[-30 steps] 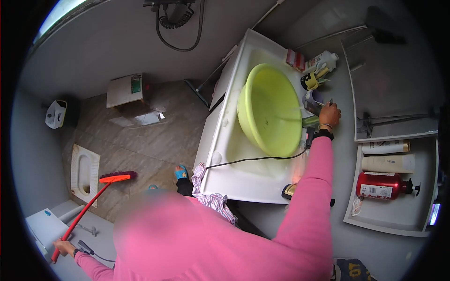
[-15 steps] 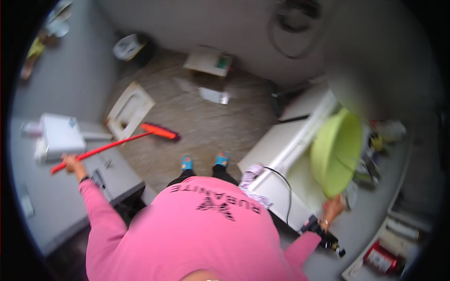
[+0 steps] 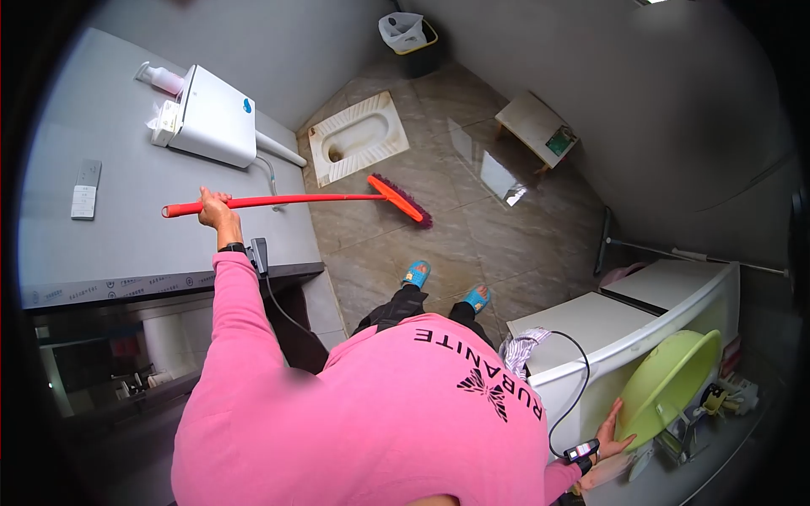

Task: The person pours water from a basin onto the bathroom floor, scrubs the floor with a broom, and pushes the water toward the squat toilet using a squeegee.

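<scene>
My left hand (image 3: 218, 208) is closed round the red handle of a broom (image 3: 321, 199), near its end. The broom's orange head with dark purple bristles rests on the tiled floor, beside a white squat toilet (image 3: 359, 137). On the right, my right hand (image 3: 611, 438) has its fingers spread at the near edge of a large light-green basin (image 3: 671, 384), which leans tilted in a white sink (image 3: 582, 384). Fingertips appear to touch the basin, but a firm grip does not show.
A white cistern (image 3: 215, 118) with a pipe hangs on the left wall, a pump bottle (image 3: 160, 78) beside it. A lined bin (image 3: 412, 38) stands in the far corner. A low stool (image 3: 537, 126) is by the right wall. Blue slippers (image 3: 415, 274) are on my feet.
The view has swung left and become sharper. The broom now lies more level across the view, still in my left hand. My right hand stays by the green basin, its fingers now spread.
</scene>
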A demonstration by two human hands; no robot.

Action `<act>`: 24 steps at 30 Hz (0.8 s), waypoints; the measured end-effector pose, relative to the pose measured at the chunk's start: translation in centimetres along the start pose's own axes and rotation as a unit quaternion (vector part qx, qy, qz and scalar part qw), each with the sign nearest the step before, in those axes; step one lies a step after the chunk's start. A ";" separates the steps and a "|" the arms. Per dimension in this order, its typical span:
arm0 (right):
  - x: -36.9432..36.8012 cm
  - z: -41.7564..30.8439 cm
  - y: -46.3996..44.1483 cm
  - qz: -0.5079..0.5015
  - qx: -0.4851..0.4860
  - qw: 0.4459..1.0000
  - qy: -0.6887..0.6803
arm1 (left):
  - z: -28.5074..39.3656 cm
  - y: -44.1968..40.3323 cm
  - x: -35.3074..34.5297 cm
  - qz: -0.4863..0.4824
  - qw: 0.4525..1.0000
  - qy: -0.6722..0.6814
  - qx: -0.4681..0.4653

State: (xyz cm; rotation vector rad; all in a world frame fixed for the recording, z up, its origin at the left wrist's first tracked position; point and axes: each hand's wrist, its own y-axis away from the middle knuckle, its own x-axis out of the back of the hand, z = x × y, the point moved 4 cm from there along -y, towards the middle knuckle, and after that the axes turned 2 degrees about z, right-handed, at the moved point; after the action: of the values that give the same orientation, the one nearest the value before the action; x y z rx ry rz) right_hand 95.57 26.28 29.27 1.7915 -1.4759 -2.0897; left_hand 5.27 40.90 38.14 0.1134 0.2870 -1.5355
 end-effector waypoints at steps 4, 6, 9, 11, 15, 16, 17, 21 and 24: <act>-0.6 0.2 -0.1 -0.002 0.011 0.999 0.047 | -0.3 -1.4 1.0 -0.010 1.000 0.002 0.005; -0.7 -0.2 -0.3 0.001 0.019 0.998 0.060 | -0.4 -1.8 1.0 -0.015 1.000 0.001 0.009; -1.2 -0.9 -0.5 -0.007 0.011 0.998 0.069 | -0.6 -2.5 1.2 -0.008 1.000 0.006 0.011; -1.6 -1.1 -0.5 0.006 0.018 0.996 0.092 | -0.7 -3.0 1.1 -0.017 1.000 0.008 0.021; -1.9 -0.7 -0.1 0.019 0.003 0.997 0.072 | -0.9 -3.8 1.4 -0.022 1.000 0.010 0.012; -1.9 -1.0 -0.2 0.021 0.005 0.997 0.069 | -0.8 -3.9 1.5 -0.022 1.000 0.008 0.017; -1.9 -1.2 -0.2 0.024 0.008 0.997 0.067 | -0.7 -3.9 1.6 -0.023 0.999 0.007 0.022; -2.0 -1.3 0.3 0.016 0.007 0.997 0.077 | -0.9 -4.3 2.2 -0.013 1.000 0.009 0.026; -1.9 -1.6 0.4 0.000 0.014 0.995 0.103 | -0.9 -4.2 2.3 -0.007 1.000 0.000 0.030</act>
State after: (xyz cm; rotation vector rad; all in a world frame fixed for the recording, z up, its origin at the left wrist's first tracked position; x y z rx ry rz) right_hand 97.25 26.12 31.18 1.9468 -1.4580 -1.8274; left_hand 0.99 38.76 37.17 0.1575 0.2421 -1.5588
